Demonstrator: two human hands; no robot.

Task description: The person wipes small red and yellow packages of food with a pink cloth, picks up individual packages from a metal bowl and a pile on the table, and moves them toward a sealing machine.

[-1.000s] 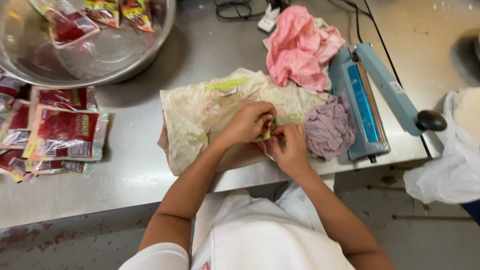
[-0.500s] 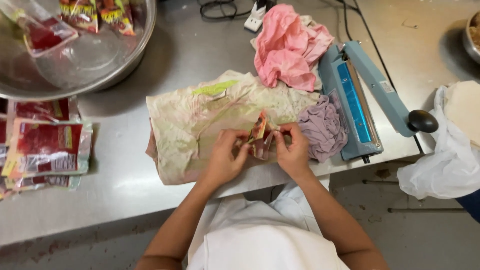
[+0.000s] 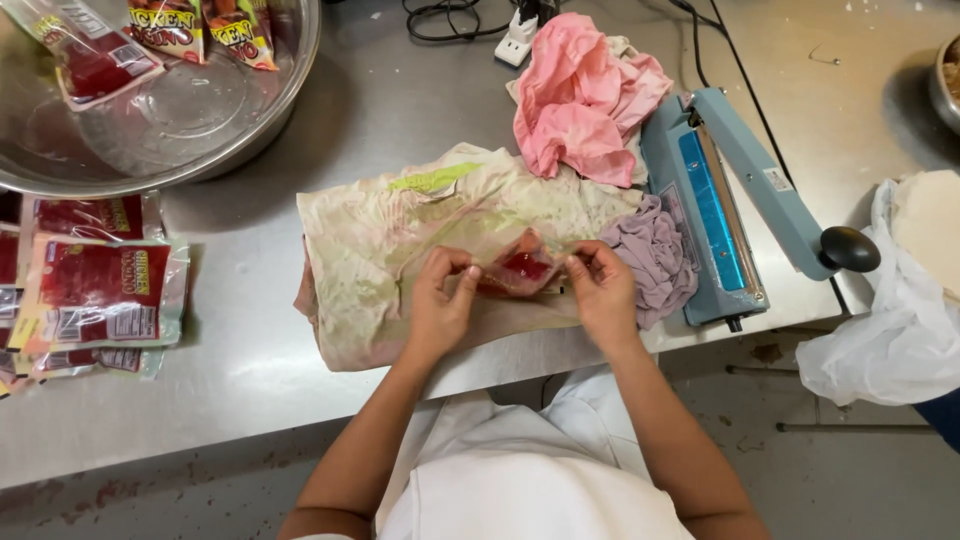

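The desk (image 3: 250, 400) is seen to be brushed metal, dull grey with a soft sheen. The big bowl (image 3: 270, 110) is polished metal, glossy inside. A clear, glossy plastic pouch (image 3: 520, 270) with wet red contents is pinched between the hands – left (image 3: 440, 305), right (image 3: 600, 290). Under it a stained, matt cloth (image 3: 380, 250) is spread, creased and rough-looking. The pink rag (image 3: 580, 100) and mauve rag (image 3: 650, 255) are soft, crumpled fabric. The heat sealer (image 3: 720, 200) is painted blue, smooth – its knob black and glossy. The filled packets (image 3: 95, 295) are shiny plastic film.
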